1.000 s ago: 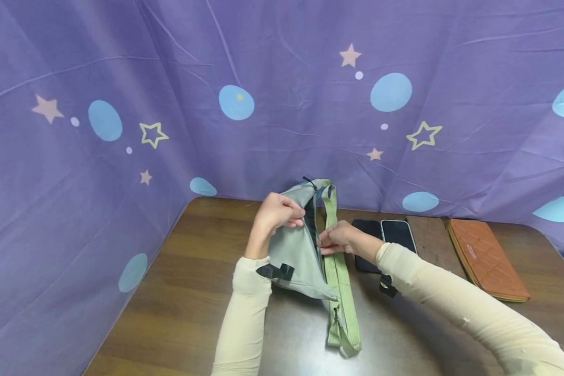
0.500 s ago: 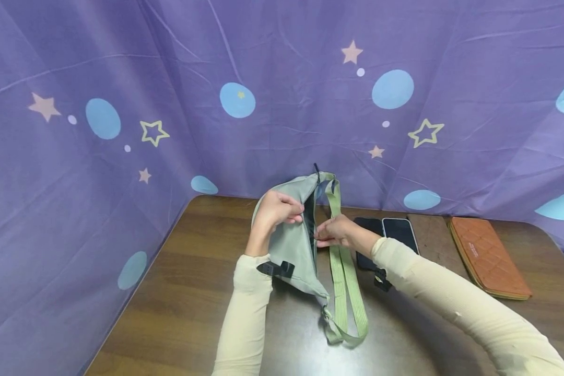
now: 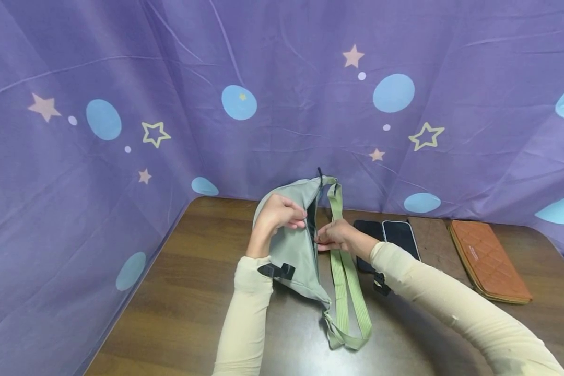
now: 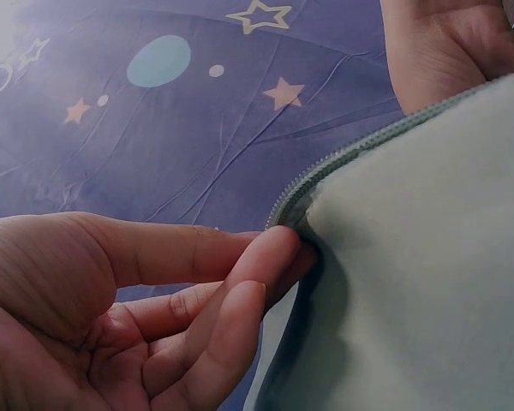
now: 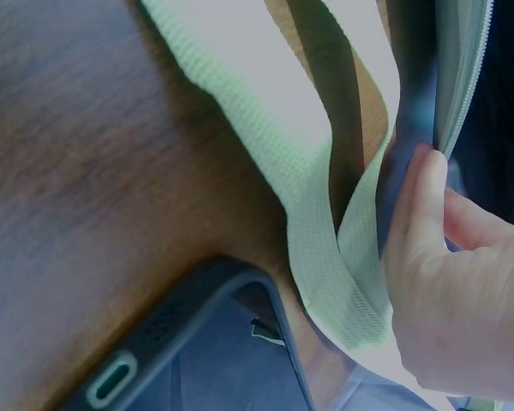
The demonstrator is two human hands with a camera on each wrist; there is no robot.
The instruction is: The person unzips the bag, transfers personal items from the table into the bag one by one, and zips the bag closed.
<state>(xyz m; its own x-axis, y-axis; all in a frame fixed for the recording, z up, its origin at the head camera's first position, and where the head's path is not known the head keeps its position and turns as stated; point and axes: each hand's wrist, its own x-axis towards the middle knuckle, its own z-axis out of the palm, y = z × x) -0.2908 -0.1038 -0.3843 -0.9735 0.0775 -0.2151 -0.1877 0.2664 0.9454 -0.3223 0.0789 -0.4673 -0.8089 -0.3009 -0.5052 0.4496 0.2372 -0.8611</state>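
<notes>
Purple star-printed cloth (image 3: 301,52) hangs behind a brown wooden table (image 3: 169,308), where I see one grey-green zippered fabric bag (image 3: 291,253), mouth parted. The left hand (image 3: 278,213) pinches one zip edge between thumb and fingertips; the right hand (image 3: 337,236) pinches the opposite edge, beside a pale-green webbing strap (image 3: 353,295). Farther right I count two dark phones (image 3: 399,237), one flat brown rectangle (image 3: 434,243), one orange quilted wallet (image 3: 491,261).

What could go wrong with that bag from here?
The left hand and right hand each pinch an edge of the open bag; if one slips, it might sag closed. The looped strap lies beside the black phone, so a tug on the bag could perhaps drag it against that phone.
</notes>
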